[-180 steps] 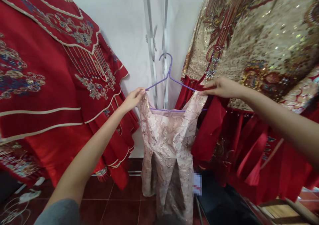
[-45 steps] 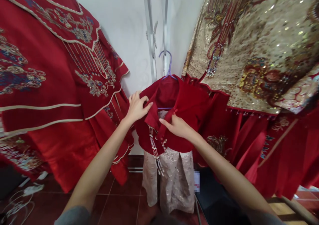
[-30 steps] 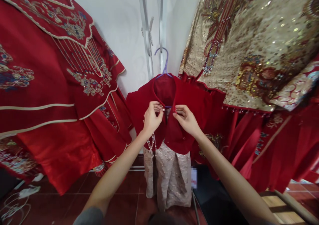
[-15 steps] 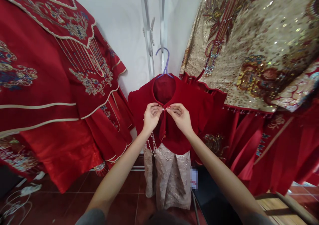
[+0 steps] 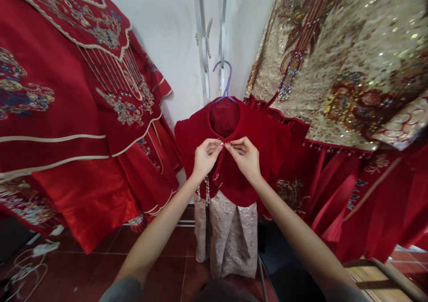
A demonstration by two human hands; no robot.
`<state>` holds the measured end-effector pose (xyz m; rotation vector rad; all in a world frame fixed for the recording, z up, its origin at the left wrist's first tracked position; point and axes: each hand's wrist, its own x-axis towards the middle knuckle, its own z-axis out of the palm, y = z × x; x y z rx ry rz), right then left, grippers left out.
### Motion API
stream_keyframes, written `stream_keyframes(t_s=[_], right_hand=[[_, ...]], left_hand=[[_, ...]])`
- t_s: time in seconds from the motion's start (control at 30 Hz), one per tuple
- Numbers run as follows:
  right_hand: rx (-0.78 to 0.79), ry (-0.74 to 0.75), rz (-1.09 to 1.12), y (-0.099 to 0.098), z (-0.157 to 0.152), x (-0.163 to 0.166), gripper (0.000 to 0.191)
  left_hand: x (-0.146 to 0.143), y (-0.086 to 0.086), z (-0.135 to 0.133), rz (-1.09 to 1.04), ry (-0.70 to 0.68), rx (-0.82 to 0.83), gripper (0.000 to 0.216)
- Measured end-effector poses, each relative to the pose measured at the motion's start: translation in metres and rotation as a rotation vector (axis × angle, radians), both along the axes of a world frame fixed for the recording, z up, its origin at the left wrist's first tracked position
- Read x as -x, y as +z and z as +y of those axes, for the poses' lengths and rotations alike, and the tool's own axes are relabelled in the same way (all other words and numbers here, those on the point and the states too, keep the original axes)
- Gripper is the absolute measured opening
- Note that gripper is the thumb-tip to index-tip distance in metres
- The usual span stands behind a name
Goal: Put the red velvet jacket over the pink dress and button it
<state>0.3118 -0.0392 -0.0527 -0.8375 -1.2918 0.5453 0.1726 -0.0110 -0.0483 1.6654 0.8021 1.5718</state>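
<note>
Left hand (image 5: 204, 157) and right hand (image 5: 245, 157) meet at centre frame. The fingers (image 5: 212, 145) of both are pinched on the two front edges of the jacket (image 5: 267, 144), just under its neck opening. The fastening between them is too small to make out. Bead strands (image 5: 206, 191) hang at the jacket's hem directly below the left hand; in my judgement a dropped wrist could snag them, or drag them across the brocade of the dress (image 5: 230, 235) beneath. Both garments share one thin hanger (image 5: 227, 80), and what its hook catches on is not clear. A downward or uneven tug at the collar could tilt it, slide a jacket shoulder off, or unhook the lot. At right of frame the gold robe (image 5: 341, 57) lies against the jacket's shoulder, and its sequins and fringe could catch the red cloth if the jacket is pulled sideways. At left the red robe (image 5: 67, 128) hangs near but apart. The working gap between the two robes is narrow. Free room lies toward the camera and down to the floor (image 5: 160, 257), with cables (image 5: 20, 271) at lower left and a dark object (image 5: 284, 266) beside the dress hem at lower right. Behind, the rack poles (image 5: 202, 39) and wall (image 5: 167, 26) close off the far side.
</note>
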Motion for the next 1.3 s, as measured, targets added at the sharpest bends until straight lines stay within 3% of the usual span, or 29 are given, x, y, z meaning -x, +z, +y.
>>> stream_keyframes(t_s=[0.17, 0.47, 0.8, 1.3], right_hand=[[0.015, -0.007, -0.009, 0.0, 0.002, 0.0, 0.031], [0.0, 0.018, -0.021, 0.004, 0.009, -0.005, 0.032], [0.027, 0.003, 0.024, 0.004, 0.016, -0.008, 0.046], [0.073, 0.136, -0.03, 0.011, 0.022, -0.022, 0.048]], left_hand=[[0.008, 0.007, -0.002, 0.137, -0.022, -0.083, 0.016], [0.007, 0.012, 0.001, 0.259, 0.059, -0.263, 0.016], [0.005, 0.013, 0.005, 0.174, 0.029, -0.145, 0.018], [0.011, 0.014, 0.018, 0.292, -0.013, -0.25, 0.013]])
